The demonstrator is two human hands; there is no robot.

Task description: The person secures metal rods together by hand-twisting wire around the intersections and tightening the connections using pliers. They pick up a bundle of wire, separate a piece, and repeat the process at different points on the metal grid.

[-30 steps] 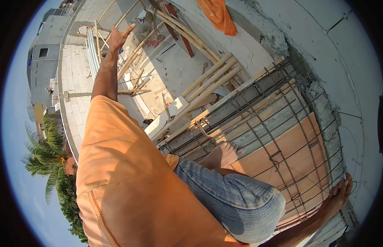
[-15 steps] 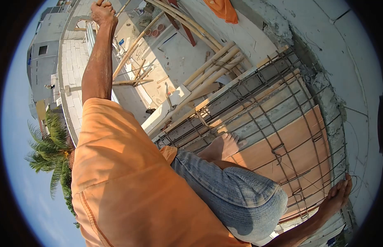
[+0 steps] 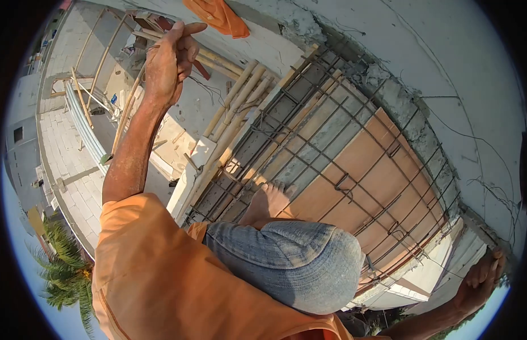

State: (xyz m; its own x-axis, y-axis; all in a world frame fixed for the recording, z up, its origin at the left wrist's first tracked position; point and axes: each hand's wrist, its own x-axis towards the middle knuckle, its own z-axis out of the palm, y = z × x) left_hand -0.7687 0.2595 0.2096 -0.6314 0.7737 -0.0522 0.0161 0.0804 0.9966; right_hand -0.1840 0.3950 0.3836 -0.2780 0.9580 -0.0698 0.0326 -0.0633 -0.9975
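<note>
My left hand (image 3: pixel 170 65) is raised at the upper left, index finger stretched out and the other fingers loosely bent. I see nothing in it. At the lower right, my right hand (image 3: pixel 483 275) has its fingers closed together near the grey concrete surface. Something small and pale may show at its fingertips, too small to name. Between my hands lies a grid of steel rebar (image 3: pixel 345 190) over wooden formwork boards (image 3: pixel 354 158). My bare foot (image 3: pixel 268 201) rests among the bars, and my bent knee in jeans (image 3: pixel 297 260) is beside the grid.
Bamboo poles (image 3: pixel 235 107) lie beyond the formwork, above a lower floor with scattered debris. An orange cloth (image 3: pixel 221 17) hangs at the top. Rough broken concrete (image 3: pixel 394 93) edges the grid. Loose thin wires (image 3: pixel 496 192) stick out on the right. A palm (image 3: pixel 65 266) stands lower left.
My view has turned and shifted. My left hand has gone from a closed fist to an extended index finger. My right hand has moved down, away from the rebar's edge.
</note>
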